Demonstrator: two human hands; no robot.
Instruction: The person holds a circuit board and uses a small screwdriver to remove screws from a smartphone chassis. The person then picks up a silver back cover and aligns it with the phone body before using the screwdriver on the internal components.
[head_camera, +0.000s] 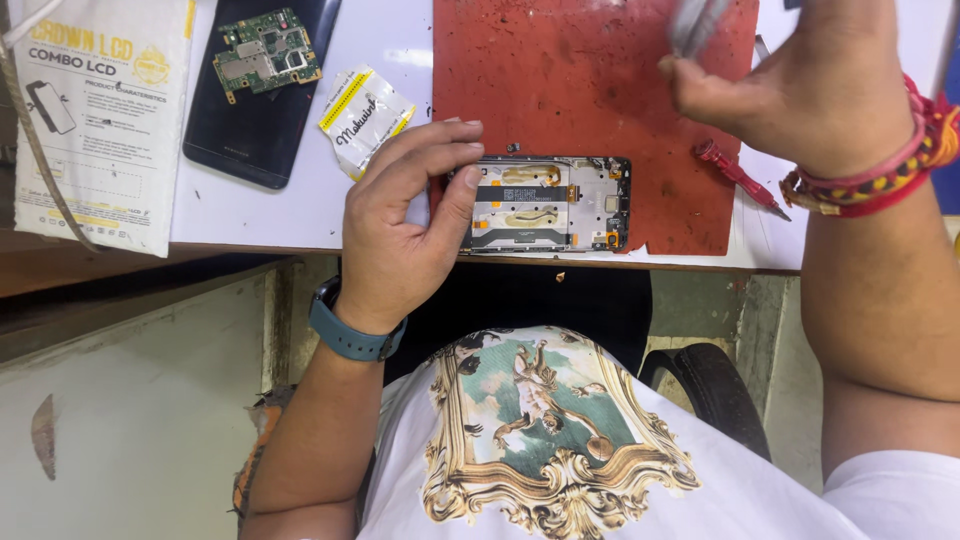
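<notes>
An opened phone frame (548, 204) with bare inner parts lies on a red work mat (600, 90) at the table's near edge. My left hand (405, 215) holds the frame's left end between thumb and fingers. My right hand (800, 80) is raised above the mat's right side, fingers closed on a blurred grey metal tool (693, 25), probably tweezers. A blue watch band sits on my left wrist, and red and yellow threads circle the right one.
A red screwdriver (738, 178) lies at the mat's right edge. A green circuit board (266, 50) rests on a dark phone back (255, 110). Beside them are a small yellow-striped packet (365, 118) and a white parts bag (105, 120) at the left.
</notes>
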